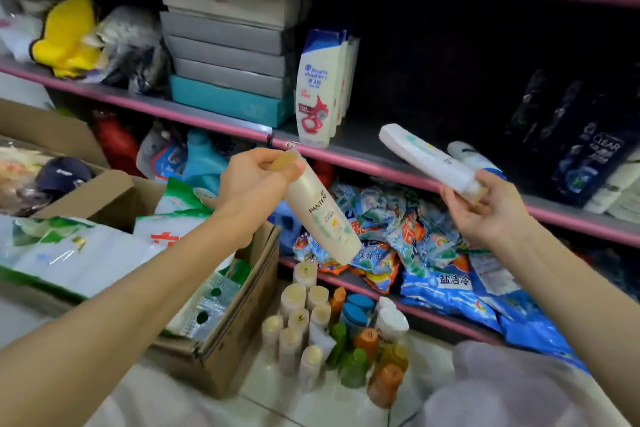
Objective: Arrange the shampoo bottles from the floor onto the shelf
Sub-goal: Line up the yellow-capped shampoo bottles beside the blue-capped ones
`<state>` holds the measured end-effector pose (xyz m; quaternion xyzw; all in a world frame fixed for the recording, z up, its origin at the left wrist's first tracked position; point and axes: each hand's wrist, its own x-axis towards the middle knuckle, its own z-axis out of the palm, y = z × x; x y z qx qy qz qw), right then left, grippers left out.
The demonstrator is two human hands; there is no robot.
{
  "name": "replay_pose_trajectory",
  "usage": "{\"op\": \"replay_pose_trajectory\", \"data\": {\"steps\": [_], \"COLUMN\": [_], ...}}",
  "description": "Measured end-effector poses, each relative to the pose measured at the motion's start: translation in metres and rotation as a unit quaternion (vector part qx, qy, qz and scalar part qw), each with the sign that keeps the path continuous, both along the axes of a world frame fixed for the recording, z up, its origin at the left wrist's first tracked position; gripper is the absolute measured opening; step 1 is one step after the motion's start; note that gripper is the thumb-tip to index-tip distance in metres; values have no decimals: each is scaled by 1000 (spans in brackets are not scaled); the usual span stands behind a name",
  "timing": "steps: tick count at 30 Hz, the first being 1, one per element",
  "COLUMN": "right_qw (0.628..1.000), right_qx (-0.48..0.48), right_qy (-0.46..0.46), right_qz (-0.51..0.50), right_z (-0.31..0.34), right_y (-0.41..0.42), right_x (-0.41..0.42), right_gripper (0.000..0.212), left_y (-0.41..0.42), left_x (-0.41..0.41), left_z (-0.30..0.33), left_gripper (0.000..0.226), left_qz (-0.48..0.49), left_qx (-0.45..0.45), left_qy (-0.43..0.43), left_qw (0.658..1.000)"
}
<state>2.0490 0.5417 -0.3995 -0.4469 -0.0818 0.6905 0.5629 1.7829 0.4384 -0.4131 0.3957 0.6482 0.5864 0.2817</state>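
Bare forearms [114, 315], no sleeves; pale grey trousers [502, 388].

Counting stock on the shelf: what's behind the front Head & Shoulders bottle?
Behind the front Head & Shoulders bottle stand at least two more matching bottles, only their edges showing. Anything farther back is hidden by them and the dark shelf.

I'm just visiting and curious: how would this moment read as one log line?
left hand: holds Pantene bottle by cap | right hand: holds white bottle over shelf | floor bottles: many remain
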Motion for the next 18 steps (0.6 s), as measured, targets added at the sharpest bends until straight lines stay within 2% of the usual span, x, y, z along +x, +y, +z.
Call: {"op": "replay_pose_trajectory", "data": {"steps": [4, 8, 10, 12, 14, 15, 16, 17, 18], "right_qw": [999, 998, 998, 988, 946, 900, 839, 778, 736], "right_qx": [-8, 15, 29, 35, 85, 141, 204, 262, 309], "right_qy": [3, -15, -53, -133, -208, -254, -306, -351, -380], "right_qz": [-41, -60, -32, 65, 234, 326, 402, 450, 468], "right_z": [3, 8, 3, -6, -15, -18, -21, -24, -27], "right_y": [20, 40, 47, 41, 23, 11, -3, -16, -28], "right_x": [-20, -27, -25, -25, -27, -30, -35, -41, -48], "right_gripper": [46, 53, 54, 50, 55, 60, 62, 62, 59], "left_y": [3, 6, 9, 13, 19, 22, 25, 28, 31], "left_x": [2, 5, 7, 10, 14, 16, 19, 22, 25], "left_z": [17, 25, 27, 28, 31, 33, 35, 37, 40], "left_gripper": [40, 27, 22, 23, 25, 27, 26, 21, 15], "left_qz": [-19, -26, -35, -48, -63, -73, -86, -99, -112], "left_qx": [21, 39, 47, 52, 56, 56, 59, 66, 76], "left_qy": [-5, -28, -31, -20, -10, -9, -12, -21, -33], "left_qw": [1000, 998, 998, 997, 996, 996, 995, 993, 990]}}
